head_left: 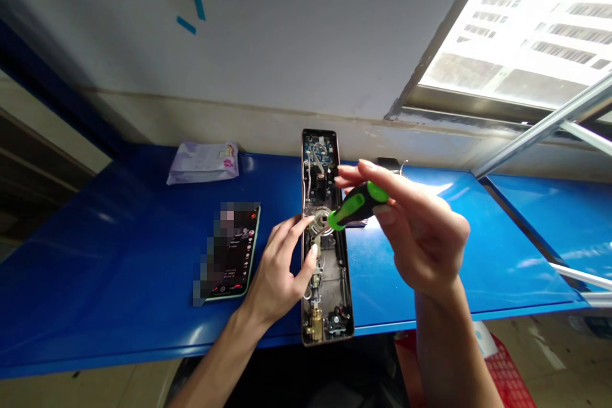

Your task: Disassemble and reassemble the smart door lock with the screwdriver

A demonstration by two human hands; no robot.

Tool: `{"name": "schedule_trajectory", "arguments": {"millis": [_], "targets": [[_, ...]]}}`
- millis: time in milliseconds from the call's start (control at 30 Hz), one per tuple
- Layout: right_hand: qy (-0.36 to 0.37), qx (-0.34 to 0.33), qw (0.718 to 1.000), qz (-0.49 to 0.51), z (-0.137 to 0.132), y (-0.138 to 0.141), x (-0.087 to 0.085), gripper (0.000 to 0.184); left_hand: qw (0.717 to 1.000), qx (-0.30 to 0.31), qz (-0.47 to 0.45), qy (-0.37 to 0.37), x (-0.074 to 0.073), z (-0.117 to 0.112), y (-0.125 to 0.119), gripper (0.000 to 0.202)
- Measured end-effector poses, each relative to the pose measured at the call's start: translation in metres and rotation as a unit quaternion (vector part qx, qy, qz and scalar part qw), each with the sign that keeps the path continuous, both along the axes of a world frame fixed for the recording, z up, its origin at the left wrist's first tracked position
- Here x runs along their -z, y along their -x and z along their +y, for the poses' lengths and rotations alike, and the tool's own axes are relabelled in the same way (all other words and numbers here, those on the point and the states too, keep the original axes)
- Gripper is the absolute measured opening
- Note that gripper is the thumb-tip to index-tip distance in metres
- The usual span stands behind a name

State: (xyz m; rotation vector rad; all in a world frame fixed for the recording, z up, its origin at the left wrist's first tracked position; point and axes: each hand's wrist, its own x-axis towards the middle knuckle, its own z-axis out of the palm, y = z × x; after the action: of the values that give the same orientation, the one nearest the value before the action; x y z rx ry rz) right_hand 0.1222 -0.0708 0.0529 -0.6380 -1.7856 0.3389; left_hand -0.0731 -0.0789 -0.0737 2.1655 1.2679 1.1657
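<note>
Right hand (421, 229): raised above the blue table (119, 255), fingers pinched around the green-and-black handle of a screwdriver (356, 204), tool slanted down and left, tip lost among the round metal parts at the middle of an opened lock body (325, 242). Left hand (282, 268): laid against the left side of that lock body, fingers loosely spread, fingertips touching its rim and the inner parts near the tool's tip, gripping nothing. Lock body: long and narrow, flat on the table, stretched from the near edge toward the far edge by the wall; circuit board showing at the far end, brass piece at the near end. Left of it, close to the left hand, a phone (232, 252) lying face up with a lit screen. Farther back, toward the table's far left corner, a pale plastic packet (203, 162). Behind the right hand, a small dark item on the table, too hidden to tell.
</note>
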Motion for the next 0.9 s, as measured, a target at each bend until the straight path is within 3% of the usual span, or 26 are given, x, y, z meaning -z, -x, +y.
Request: {"name": "schedule_trajectory", "arguments": {"millis": [200, 300, 400, 567, 733, 900], "targets": [[-0.045, 0.092, 0.995, -0.001, 0.0015, 0.0, -0.0004, 0.035, 1.0, 0.001, 0.0, 0.003, 0.0002, 0.0008, 0.0005, 0.045], [-0.013, 0.051, 0.998, -0.019, 0.0009, 0.0012, 0.0, 0.044, 1.0, 0.002, -0.001, 0.002, 0.0003, 0.0007, 0.0005, 0.045], [-0.037, 0.012, 0.999, 0.001, 0.0017, 0.002, 0.001, 0.05, 1.0, 0.005, -0.004, -0.003, 0.001, 0.0003, 0.0008, 0.047], [-0.066, 0.081, 0.995, -0.005, 0.0027, 0.0031, -0.0021, 0.036, 1.0, 0.009, -0.002, -0.006, 0.0025, 0.0005, 0.0007, 0.048], [-0.007, -0.008, 1.0, -0.018, 0.0023, 0.004, -0.0028, 0.049, 1.0, 0.01, -0.01, -0.009, 0.0035, 0.0007, 0.0003, 0.047], [-0.058, 0.084, 0.995, 0.0, 0.0025, 0.0048, -0.0015, 0.038, 1.0, 0.015, -0.015, -0.005, 0.0042, 0.0011, 0.0006, 0.049]]}}
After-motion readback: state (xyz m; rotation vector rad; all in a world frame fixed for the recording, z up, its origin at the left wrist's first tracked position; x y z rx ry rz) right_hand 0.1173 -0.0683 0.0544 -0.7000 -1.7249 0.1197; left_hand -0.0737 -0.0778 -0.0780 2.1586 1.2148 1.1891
